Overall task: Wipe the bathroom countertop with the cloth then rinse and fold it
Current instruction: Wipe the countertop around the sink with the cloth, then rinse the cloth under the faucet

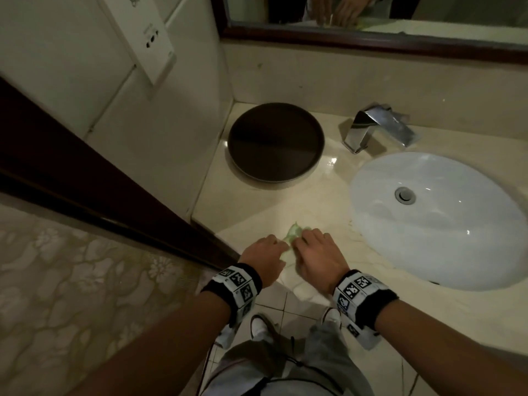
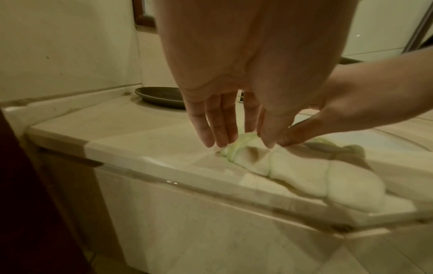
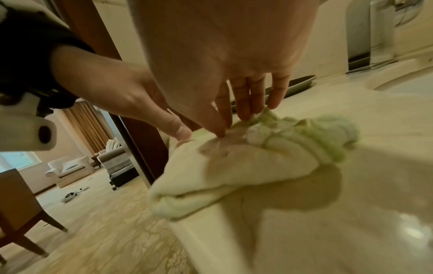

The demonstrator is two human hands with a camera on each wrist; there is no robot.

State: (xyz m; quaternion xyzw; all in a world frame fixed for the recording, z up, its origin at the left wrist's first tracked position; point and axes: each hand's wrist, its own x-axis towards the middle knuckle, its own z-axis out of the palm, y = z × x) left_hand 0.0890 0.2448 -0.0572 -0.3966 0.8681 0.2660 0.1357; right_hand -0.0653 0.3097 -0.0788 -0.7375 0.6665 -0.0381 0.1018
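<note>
A pale green cloth (image 1: 294, 231), twisted into a rope, lies on the beige countertop (image 1: 257, 201) near its front edge, left of the sink. My left hand (image 1: 281, 244) reaches down onto its end. In the left wrist view the left hand (image 2: 241, 140) pinches a raised fold of the cloth (image 2: 293, 166) between thumb and index, the other fingers straight. My right hand (image 1: 305, 238) is beside it. In the right wrist view the right hand (image 3: 243, 120) presses straight fingertips onto the cloth (image 3: 257, 163).
A dark round tray (image 1: 275, 144) sits at the back left corner. The chrome faucet (image 1: 374, 127) stands behind the white oval sink (image 1: 440, 224) on the right. A dark wooden door frame (image 1: 100, 181) borders the counter's left side. A mirror (image 1: 400, 12) hangs above.
</note>
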